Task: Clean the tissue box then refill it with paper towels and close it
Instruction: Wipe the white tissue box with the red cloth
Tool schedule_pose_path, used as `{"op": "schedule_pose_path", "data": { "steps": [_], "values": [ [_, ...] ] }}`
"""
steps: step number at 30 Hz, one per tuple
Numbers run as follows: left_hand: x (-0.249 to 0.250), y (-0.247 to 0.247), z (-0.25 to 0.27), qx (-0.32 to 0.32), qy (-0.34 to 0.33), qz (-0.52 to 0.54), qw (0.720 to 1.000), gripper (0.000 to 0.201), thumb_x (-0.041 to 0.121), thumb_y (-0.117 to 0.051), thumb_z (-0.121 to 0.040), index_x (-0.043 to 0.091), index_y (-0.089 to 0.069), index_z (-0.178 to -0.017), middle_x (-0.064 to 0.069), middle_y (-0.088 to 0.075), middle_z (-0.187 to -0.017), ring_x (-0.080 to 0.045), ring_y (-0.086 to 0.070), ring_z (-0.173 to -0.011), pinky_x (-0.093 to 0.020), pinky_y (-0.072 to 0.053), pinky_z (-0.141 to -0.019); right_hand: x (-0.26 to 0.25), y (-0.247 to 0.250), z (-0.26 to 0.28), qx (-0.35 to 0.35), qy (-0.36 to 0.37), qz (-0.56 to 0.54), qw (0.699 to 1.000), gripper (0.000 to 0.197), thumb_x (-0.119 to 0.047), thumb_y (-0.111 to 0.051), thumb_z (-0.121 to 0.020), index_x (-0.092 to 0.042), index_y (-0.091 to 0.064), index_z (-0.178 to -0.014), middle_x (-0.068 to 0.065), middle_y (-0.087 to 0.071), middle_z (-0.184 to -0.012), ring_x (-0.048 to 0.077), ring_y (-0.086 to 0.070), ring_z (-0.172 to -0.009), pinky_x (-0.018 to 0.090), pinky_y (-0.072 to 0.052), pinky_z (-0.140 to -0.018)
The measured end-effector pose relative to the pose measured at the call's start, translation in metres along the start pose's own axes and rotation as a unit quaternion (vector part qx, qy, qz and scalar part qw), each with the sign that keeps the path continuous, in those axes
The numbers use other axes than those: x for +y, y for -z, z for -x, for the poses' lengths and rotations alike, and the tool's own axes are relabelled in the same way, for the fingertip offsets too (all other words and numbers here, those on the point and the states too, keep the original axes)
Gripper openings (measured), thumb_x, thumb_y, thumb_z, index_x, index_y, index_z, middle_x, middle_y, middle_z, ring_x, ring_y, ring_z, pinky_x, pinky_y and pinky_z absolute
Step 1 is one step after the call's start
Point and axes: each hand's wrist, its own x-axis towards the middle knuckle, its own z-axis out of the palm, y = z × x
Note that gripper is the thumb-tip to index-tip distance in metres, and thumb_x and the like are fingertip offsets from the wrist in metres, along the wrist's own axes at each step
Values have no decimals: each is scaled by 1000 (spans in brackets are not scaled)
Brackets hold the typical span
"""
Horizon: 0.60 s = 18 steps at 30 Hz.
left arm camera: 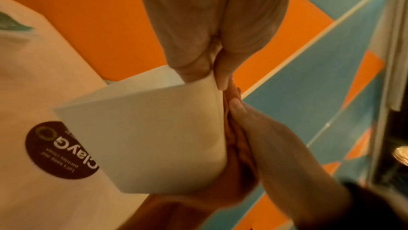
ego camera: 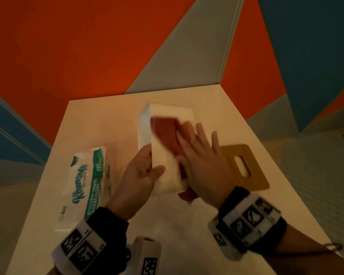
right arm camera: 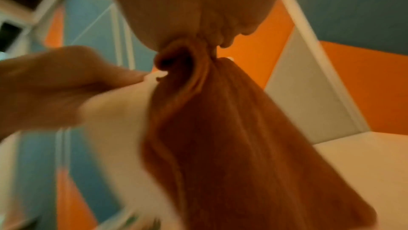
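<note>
The white tissue box (ego camera: 167,175) is held tilted above the white table (ego camera: 107,120), with no lid on it. My left hand (ego camera: 141,171) grips its near end, thumb on the upper face and fingers underneath. My right hand (ego camera: 203,161) lies with straight, spread fingers on a red cloth (ego camera: 163,132) against the box's right side. In the right wrist view the cloth (right arm camera: 220,137) bunches under my palm by the thumb. The left wrist view shows the box (left arm camera: 143,137) from below. A Kleensoft kitchen towel pack (ego camera: 85,181) lies to the left.
A wooden lid with a slot (ego camera: 244,167) lies flat on the table right of my hands. A round dark sticker (left arm camera: 55,150) is on the tabletop under the box. Orange, blue and grey walls close in behind the table.
</note>
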Motion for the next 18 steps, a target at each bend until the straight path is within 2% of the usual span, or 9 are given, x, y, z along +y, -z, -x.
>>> {"op": "schedule_pose_path", "data": {
  "steps": [2, 4, 7, 9, 11, 13, 15, 17, 18],
  "values": [
    [1, -3, 4, -30, -2, -25, 999, 46, -2, -48, -87, 42, -53, -98, 17, -63, -105, -5, -57, -107, -33, -48, -92, 12, 15, -25, 30, -85, -95, 991, 53, -34, -23, -99, -19, -4, -146, 7, -2, -157, 29, 3, -143, 48, 5, -114],
    [-1, -6, 8, -65, 2, -66, 996, 46, 0, -49, -87, 46, -50, -95, 23, -59, -101, 7, -54, -101, -20, -46, -88, 28, 22, -41, 34, -118, -199, 972, 49, -35, -20, -100, -22, -9, -145, 4, -1, -158, 23, 3, -144, 40, 3, -115],
    [-6, -8, 14, -89, -4, -121, 989, 49, -4, -50, -85, 43, -46, -98, 22, -56, -103, 15, -53, -95, -5, -45, -77, 34, 33, -39, 76, -61, -348, 932, 31, -26, -28, -100, -47, -43, -117, -11, -46, -136, 3, -37, -122, 10, -25, -100],
    [-8, -6, 15, -92, -8, -130, 987, 49, -3, -51, -82, 44, -48, -98, 17, -57, -106, 9, -54, -99, -11, -45, -78, 30, 32, -27, 109, -38, -396, 911, 48, -16, -34, -99, -62, -45, -89, -31, -47, -102, -12, -45, -86, -2, -28, -82],
    [-7, -6, 11, -86, -16, -121, 989, 58, -1, -46, -67, 46, -49, -100, 17, -58, -109, 8, -54, -102, -13, -45, -81, 24, 26, -17, 127, -22, -403, 906, 55, -16, -36, -98, -67, -48, -85, -36, -43, -98, -20, -45, -87, -3, -28, -81],
    [-3, -8, 6, -83, -34, -99, 991, 61, 0, -42, -63, 44, -49, -104, 17, -58, -112, 7, -55, -104, -12, -46, -84, 15, 13, -11, 132, 7, -381, 915, 47, -19, -34, -96, -64, -49, -99, -30, -49, -105, -20, -42, -94, -5, -26, -86],
    [3, -15, 2, -79, -28, -48, 995, 46, 6, -50, -74, 35, -53, -110, 6, -63, -113, -8, -59, -104, -24, -52, -88, 8, 0, -6, 134, -8, -366, 921, 34, -24, -33, -94, -42, -53, -114, -11, -54, -116, -7, -41, -102, 5, -29, -96],
    [8, -22, 2, -41, -10, -13, 999, 21, 16, -50, -90, 29, -56, -105, 8, -64, -105, 0, -63, -92, -20, -54, -84, 5, -8, -2, 139, -46, -367, 919, 37, -30, -30, -93, -26, -55, -120, -1, -52, -127, 2, -41, -111, 17, -31, -103],
    [8, -23, 1, -11, -1, -12, 1000, 17, 19, -44, -92, 31, -56, -98, 14, -62, -99, 9, -61, -85, -11, -53, -79, 5, -11, 0, 138, -53, -362, 921, 38, -33, -29, -93, -24, -53, -122, -2, -47, -132, 2, -38, -116, 14, -27, -105]
  ]
}}
